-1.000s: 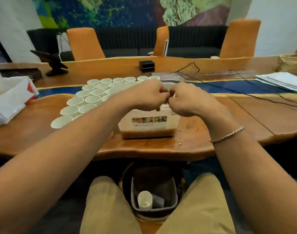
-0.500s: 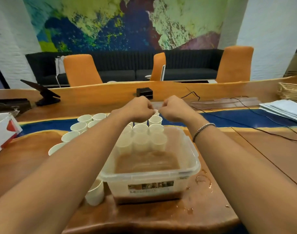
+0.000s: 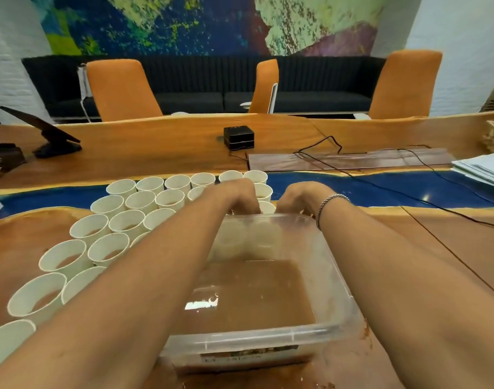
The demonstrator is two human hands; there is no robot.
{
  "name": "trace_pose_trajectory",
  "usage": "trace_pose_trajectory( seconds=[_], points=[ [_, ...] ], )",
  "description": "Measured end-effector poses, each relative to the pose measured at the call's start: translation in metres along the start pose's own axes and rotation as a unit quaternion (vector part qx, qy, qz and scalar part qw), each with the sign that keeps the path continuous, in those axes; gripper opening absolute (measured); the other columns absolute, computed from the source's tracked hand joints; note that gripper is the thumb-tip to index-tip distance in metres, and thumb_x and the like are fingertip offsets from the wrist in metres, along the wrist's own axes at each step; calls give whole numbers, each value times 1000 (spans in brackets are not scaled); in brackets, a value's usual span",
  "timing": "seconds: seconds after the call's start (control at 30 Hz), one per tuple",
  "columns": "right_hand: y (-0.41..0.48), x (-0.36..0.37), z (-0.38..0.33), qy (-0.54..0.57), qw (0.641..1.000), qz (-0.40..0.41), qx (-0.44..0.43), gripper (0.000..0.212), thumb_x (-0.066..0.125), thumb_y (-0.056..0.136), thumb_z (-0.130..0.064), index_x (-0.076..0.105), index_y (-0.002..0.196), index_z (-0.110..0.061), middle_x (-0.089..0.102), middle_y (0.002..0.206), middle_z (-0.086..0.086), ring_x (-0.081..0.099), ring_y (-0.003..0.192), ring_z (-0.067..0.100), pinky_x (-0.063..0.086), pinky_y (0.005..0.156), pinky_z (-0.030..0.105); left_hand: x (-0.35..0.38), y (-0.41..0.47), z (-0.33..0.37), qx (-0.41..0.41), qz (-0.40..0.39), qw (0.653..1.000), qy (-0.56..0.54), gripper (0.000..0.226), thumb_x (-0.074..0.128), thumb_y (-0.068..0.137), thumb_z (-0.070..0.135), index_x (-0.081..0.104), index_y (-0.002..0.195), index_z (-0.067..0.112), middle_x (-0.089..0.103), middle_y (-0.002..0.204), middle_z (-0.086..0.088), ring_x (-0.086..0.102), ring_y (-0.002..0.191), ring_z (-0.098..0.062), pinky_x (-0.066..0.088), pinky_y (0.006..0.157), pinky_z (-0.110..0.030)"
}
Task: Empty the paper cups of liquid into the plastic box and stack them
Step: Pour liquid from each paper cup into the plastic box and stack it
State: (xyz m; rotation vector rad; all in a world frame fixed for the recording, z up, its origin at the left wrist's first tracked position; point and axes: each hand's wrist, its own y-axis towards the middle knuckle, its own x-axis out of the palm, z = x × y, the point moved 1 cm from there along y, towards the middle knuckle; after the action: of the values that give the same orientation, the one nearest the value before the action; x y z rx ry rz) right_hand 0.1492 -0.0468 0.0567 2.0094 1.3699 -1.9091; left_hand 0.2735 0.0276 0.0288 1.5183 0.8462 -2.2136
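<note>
A clear plastic box (image 3: pixel 335 279) holding brown liquid stands on the table in front of me. Several white paper cups (image 3: pixel 119 249) with brown liquid stand in rows to its left and behind it. Both my arms reach over the box. My left hand (image 3: pixel 237 196) is just past the far rim, its fingers curled down over a paper cup (image 3: pixel 266 207) standing there. My right hand (image 3: pixel 297 196) is beside it with the knuckles up. Its fingers dip behind the box rim and are hidden.
Brown spills (image 3: pixel 365 332) wet the table right of the box. Black cables (image 3: pixel 408 192) cross the blue strip on the right. A black device (image 3: pixel 238 137), a tablet stand (image 3: pixel 53 138), papers (image 3: pixel 484 169) and orange chairs (image 3: pixel 122 91) lie farther back.
The view has tipped up and closer over the box. My two hands, held fist to fist above the cups, have parted and dropped to the cups behind the box's far rim.
</note>
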Motion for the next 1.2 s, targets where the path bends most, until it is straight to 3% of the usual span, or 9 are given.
trace_pose_trajectory(
  seconds=[0.17, 0.33, 0.43, 0.5, 0.6, 0.7, 0.8, 1.1, 1.2],
  points=[
    [13, 4, 1, -5, 1000, -5, -3, 40, 62, 98, -27, 58, 134, -12, 56, 114, 6, 54, 103, 22, 44, 89, 36, 6, 8, 4, -1, -7, 1000, -1, 34, 75, 81, 43, 67, 97, 15, 70, 93, -1, 68, 89, -23, 59, 87, -42],
    [19, 6, 3, 19, 1000, -16, -12, 39, 61, 98, -20, 56, 135, -11, 55, 114, 7, 53, 103, 23, 45, 90, 35, 9, 12, 4, -3, -7, 1000, -4, 27, 73, 85, 42, 65, 87, 17, 69, 90, -2, 67, 91, -23, 57, 82, -37],
    [20, 5, 6, 28, 999, -14, -14, 38, 61, 97, -19, 57, 134, -12, 55, 117, 8, 55, 110, 25, 46, 93, 36, 10, 13, 4, 5, -5, 1000, -8, 32, 71, 87, 42, 70, 100, 13, 70, 97, -3, 67, 93, -24, 57, 86, -39],
    [20, 3, 11, 30, 999, -12, -12, 32, 61, 97, -20, 58, 129, -14, 58, 118, 7, 56, 116, 26, 46, 96, 38, 10, 13, 5, 14, 12, 1000, -16, 33, 70, 89, 38, 73, 108, 11, 72, 103, -5, 67, 94, -24, 57, 90, -41],
    [16, 0, 25, 42, 999, -25, 5, 12, 64, 96, -20, 61, 105, -12, 62, 98, 7, 60, 101, 21, 51, 96, 34, 7, 13, 9, 38, 44, 998, -28, 24, 67, 94, 26, 76, 108, 8, 74, 102, -6, 68, 96, -24, 57, 92, -43],
    [15, -1, 43, 72, 997, -22, 34, 10, 63, 95, -10, 65, 86, -7, 64, 82, 8, 61, 71, 15, 57, 65, 23, 8, 12, 10, 48, 55, 996, -43, 20, 67, 95, 21, 78, 106, 8, 75, 101, -6, 69, 94, -24, 58, 90, -44],
    [13, -6, 57, 101, 992, -15, 68, 8, 57, 97, -3, 63, 99, 0, 67, 77, 11, 59, 57, 13, 46, 38, 17, 9, 10, 13, 51, 71, 995, -48, 19, 66, 94, 20, 79, 105, 10, 75, 100, -5, 69, 92, -24, 59, 89, -44],
    [-18, -64, 58, 150, 982, 101, 51, 21, 51, 98, -7, 58, 116, 2, 66, 72, 10, 56, 53, 13, 43, 36, 18, -21, -22, 51, 52, 226, 972, -24, 35, 56, 98, 42, 62, 75, 16, 59, 69, 0, 58, 66, -17, 52, 62, -33],
    [-44, -85, 43, 173, 975, 138, 28, 28, 54, 96, -8, 58, 122, 0, 62, 72, 9, 54, 55, 12, 43, 38, 19, -38, -37, 63, 58, 245, 965, -74, 40, 47, 100, 48, 64, 83, 15, 65, 74, -1, 64, 67, -16, 58, 68, -34]
  ],
)
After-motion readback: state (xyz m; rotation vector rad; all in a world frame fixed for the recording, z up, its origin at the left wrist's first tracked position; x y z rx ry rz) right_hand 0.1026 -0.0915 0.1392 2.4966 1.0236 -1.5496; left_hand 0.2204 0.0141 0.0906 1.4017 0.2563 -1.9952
